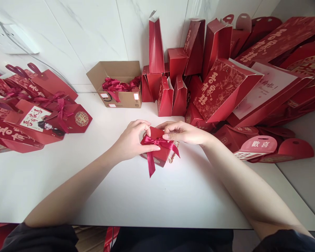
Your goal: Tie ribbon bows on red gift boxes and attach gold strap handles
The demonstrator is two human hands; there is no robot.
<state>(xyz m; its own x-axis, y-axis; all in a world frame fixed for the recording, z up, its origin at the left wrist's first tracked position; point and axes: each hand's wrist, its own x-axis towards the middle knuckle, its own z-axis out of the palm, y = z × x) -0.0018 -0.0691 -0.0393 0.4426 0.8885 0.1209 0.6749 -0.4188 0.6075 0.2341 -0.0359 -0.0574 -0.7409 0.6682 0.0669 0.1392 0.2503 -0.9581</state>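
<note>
Red box (163,153) sits btwn L hand (133,139) & R hand (186,133), touching both.

Left hand (133,137) and right hand (184,133) touch the bow (156,141) on a red box (161,154).

The right hand (185,133) covers one edge of the small red cardboard gift box (162,154); what lies between its fingertips cannot be made out. The open brown cardboard carton (126,101) hides the lower part of its crimson satin ribbons (118,85). The bottom edge crops both black sleeves (42,238).
</note>
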